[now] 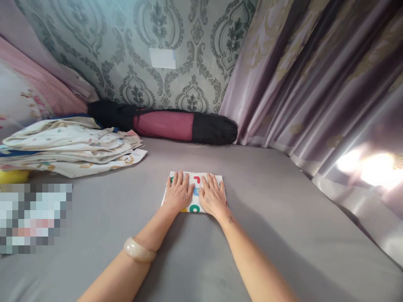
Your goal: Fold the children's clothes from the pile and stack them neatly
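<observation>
A folded white cloth (194, 199) with colourful printed letters lies flat on the grey bed sheet (264, 193). My left hand (179, 192) rests palm down on its left part, fingers stretched out away from me. On the right part my right hand (213, 195) lies flat in the same way, fingers extended. A strip of the print, with a red letter and a green ring, shows between the two hands. Both palms cover much of the cloth. A pale bangle (139, 250) circles my left forearm.
A heap of printed white cloths (72, 144) lies at the left, a yellow thing (14, 176) beside it. Along the patterned wall (195, 37) rests a long black and dark pink bag (163, 124). Purple curtains (283, 84) hang at the right. A blurred-out item (34, 218) lies at lower left.
</observation>
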`<state>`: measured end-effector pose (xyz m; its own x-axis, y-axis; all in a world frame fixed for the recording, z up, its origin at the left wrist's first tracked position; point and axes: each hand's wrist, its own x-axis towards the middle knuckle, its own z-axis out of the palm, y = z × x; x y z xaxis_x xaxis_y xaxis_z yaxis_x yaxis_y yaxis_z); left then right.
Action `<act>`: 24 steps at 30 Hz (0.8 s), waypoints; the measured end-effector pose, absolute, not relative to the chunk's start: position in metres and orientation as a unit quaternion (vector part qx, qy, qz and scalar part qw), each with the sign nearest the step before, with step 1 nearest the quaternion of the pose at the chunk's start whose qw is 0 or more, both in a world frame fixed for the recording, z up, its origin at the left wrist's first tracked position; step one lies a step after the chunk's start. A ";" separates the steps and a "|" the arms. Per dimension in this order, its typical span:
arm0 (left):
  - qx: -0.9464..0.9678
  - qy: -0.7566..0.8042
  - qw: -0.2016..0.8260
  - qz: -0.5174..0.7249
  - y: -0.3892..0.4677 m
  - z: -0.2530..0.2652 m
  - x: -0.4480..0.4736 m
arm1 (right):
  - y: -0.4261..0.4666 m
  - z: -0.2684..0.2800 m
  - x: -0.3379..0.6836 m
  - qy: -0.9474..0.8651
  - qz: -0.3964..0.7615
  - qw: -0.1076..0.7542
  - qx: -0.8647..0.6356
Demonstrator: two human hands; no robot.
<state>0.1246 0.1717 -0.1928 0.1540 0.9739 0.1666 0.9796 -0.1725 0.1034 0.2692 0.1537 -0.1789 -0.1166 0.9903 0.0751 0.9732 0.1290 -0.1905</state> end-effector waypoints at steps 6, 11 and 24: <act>-0.756 -0.645 0.012 -0.110 0.173 -0.192 0.122 | 0.153 -0.176 0.271 -0.732 0.054 0.092 -0.673; -0.733 -0.670 0.022 -0.112 0.176 -0.192 0.116 | 0.154 -0.178 0.275 -0.698 0.036 0.105 -0.707; -0.723 -0.686 -0.012 -0.087 0.177 -0.189 0.112 | 0.156 -0.180 0.277 -0.677 0.071 0.080 -0.728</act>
